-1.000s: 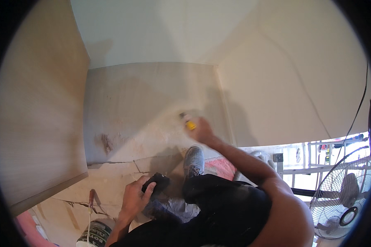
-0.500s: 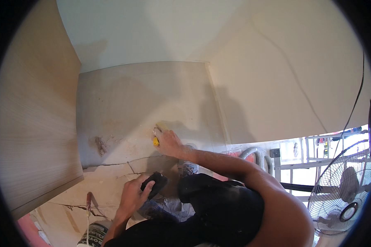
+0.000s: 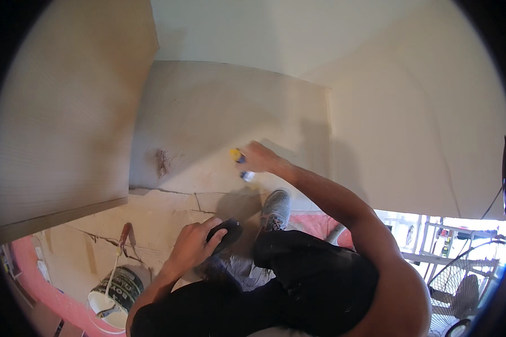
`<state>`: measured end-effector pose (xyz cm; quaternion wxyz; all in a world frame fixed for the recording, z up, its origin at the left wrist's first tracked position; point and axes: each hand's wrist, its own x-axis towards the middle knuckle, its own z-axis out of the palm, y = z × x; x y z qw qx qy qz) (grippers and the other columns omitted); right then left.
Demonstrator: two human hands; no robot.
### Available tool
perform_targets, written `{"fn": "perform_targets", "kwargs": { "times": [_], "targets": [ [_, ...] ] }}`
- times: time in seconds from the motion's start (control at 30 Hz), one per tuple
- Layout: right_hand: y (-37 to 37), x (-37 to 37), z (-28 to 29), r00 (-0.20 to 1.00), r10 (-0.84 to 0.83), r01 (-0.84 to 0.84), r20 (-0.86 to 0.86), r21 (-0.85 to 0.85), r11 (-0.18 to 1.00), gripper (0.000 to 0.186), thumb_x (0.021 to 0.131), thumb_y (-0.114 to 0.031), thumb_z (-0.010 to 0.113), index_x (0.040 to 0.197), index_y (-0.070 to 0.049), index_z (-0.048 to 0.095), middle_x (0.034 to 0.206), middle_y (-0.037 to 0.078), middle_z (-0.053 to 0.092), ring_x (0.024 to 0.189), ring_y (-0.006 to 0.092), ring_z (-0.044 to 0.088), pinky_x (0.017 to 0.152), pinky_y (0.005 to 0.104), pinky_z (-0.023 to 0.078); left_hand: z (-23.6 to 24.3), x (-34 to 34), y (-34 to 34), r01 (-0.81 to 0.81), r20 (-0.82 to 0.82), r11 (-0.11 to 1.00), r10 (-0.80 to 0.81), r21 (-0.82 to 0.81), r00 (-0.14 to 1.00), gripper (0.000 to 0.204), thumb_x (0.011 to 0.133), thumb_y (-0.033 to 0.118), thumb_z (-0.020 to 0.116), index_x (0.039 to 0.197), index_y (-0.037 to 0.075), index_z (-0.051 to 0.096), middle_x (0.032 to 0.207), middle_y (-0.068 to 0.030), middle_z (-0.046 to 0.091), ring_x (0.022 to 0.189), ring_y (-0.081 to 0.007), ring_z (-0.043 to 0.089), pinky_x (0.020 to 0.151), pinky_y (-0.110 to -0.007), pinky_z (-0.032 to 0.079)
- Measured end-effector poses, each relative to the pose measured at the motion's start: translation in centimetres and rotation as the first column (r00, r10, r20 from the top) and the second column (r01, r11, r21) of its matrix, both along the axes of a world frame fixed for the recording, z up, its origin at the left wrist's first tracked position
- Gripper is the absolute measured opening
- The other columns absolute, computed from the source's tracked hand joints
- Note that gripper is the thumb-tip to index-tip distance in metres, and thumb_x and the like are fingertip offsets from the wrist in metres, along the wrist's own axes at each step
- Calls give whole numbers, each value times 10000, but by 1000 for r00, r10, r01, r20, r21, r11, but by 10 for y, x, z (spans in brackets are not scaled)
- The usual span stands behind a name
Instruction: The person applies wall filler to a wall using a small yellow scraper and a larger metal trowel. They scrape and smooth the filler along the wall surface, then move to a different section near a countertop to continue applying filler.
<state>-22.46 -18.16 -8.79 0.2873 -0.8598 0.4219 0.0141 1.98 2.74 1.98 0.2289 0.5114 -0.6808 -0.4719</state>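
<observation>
My right hand (image 3: 258,157) is closed on a small hand tool with a yellow-and-blue handle (image 3: 237,155) and a pale, shiny end, blurred so its exact kind is unclear. It is over the lower right part of a dusty, light grey-beige panel (image 3: 219,106). Lower and to the left, my left hand (image 3: 192,247) grips a black, rounded block (image 3: 228,235) near my knees, clear of the panel. A rough brown patch (image 3: 162,163) marks the panel's lower left.
A wood-grain panel (image 3: 73,123) stands at left and a pale wall (image 3: 410,129) at right. Below are cracked brown sheeting (image 3: 168,208), a bucket (image 3: 118,289) with a brush-like tool, a red-handled tool (image 3: 125,235) and my shoe (image 3: 276,208). A fan (image 3: 461,297) stands lower right.
My view has shifted, bringing more of the bucket in. The tool in my right hand has turned, its pale end now pointing down toward me. My left hand keeps the black block.
</observation>
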Motion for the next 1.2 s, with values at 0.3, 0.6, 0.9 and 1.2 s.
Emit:
{"fn": "perform_targets", "kwargs": {
  "times": [0.3, 0.6, 0.9, 1.2],
  "targets": [
    [-22, 72, 70, 999, 31, -19, -28, 337, 941, 358, 766, -297, 812, 880, 5, 658, 764, 171, 719, 698, 231, 718, 674, 385, 569, 8, 15, 10, -52, 37, 989, 47, 138, 998, 273, 937, 253, 648, 1126, 55, 655, 687, -228, 616, 685, -424, 622, 646, -481, 483],
    [-18, 77, 1, 946, -201, 63, 253, 467, 882, 257, 831, -176, 773, 995, -9, 667, 842, 114, 734, 697, 180, 718, 659, 303, 559, 8, 14, 12, -3, 87, 990, -10, 139, 996, 256, 946, 218, 642, 1124, 36, 664, 891, -211, 689, 718, -383, 656, 693, -431, 511],
    [16, 93, -4, 964, 17, -132, 264, 422, 897, 399, 809, -402, 781, 978, -50, 701, 850, 152, 727, 780, 257, 704, 733, 393, 538, -5, 23, 25, -23, 65, 992, 15, 124, 998, 310, 950, 251, 628, 1189, 54, 638, 764, -237, 656, 720, -430, 639, 693, -478, 504],
    [1, 123, 17, 852, -338, 131, 400, 461, 878, 441, 819, -425, 782, 956, -13, 703, 830, 104, 734, 746, 185, 689, 705, 349, 539, -4, 24, 32, 10, 120, 991, -27, 137, 992, 281, 936, 271, 645, 1131, 69, 663, 765, -224, 663, 747, -421, 650, 701, -483, 508]
  ]
}}
